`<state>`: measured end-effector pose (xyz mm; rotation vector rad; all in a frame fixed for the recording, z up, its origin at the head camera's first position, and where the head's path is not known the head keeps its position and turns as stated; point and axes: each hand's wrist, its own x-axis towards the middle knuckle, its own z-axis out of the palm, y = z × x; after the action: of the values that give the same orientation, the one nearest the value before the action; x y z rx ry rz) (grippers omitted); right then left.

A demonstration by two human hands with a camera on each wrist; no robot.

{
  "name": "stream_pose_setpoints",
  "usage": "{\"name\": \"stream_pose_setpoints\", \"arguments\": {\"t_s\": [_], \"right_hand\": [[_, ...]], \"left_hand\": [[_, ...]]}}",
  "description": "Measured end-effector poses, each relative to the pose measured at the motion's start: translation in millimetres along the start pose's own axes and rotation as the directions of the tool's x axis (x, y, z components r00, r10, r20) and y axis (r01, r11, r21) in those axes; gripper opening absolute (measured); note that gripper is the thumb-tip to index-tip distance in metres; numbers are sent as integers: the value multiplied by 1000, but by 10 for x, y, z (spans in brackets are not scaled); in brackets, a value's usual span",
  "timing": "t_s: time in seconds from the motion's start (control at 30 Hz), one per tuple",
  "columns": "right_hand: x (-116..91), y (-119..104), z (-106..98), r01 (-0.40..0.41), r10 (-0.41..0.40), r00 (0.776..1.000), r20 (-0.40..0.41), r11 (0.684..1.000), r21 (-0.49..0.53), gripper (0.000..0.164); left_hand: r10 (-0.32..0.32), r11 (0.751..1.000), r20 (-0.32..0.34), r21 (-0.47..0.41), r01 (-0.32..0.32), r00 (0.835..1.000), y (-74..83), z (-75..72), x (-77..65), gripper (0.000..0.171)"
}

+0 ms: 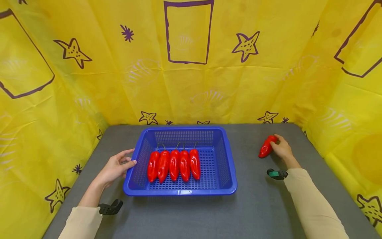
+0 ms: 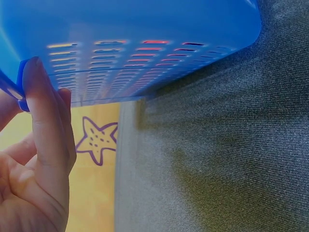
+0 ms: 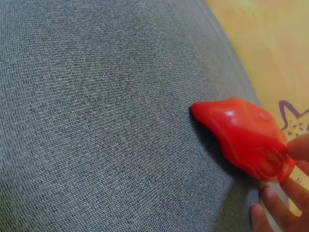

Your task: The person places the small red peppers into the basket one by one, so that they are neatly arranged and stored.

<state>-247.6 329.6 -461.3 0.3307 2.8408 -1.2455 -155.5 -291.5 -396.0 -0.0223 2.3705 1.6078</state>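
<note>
A blue plastic basket [image 1: 182,192] stands on the grey table, with several red peppers [image 1: 174,165] lying side by side in it, stems toward the back. At its left side my left hand [image 1: 114,168] holds the rim, thumb on top and fingers outside. In the left wrist view, the fingers of that hand [image 2: 48,130] reach up to the rim beside the slotted wall [image 2: 145,24]. Far to the right, my right hand [image 1: 283,150] pinches a single red pepper [image 1: 266,147] near its stem end. The right wrist view shows this pepper [image 3: 246,137] between thumb and fingers, its tip pointing away from the hand [image 3: 285,205].
A grey cloth-covered table [image 1: 179,215] lies beneath everything. Yellow curtains [image 1: 191,89] with starfish drawings enclose its back and sides. Black wrist devices [image 1: 110,207] sit by both cuffs.
</note>
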Motion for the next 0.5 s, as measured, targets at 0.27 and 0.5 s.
{"name": "stream_pose_setpoints", "arguments": {"t_s": [0.27,0.5], "right_hand": [[-2,0,45,2,-3,998,-59,1000,-16,62],[-47,-60,99,-144,139,974,-180,989,-16,66]], "left_hand": [[-1,1000,2,-6,1,1000,2,0,0,67],[4,1000,4,-11,-4,1000,-1,-2,-3,68]]}}
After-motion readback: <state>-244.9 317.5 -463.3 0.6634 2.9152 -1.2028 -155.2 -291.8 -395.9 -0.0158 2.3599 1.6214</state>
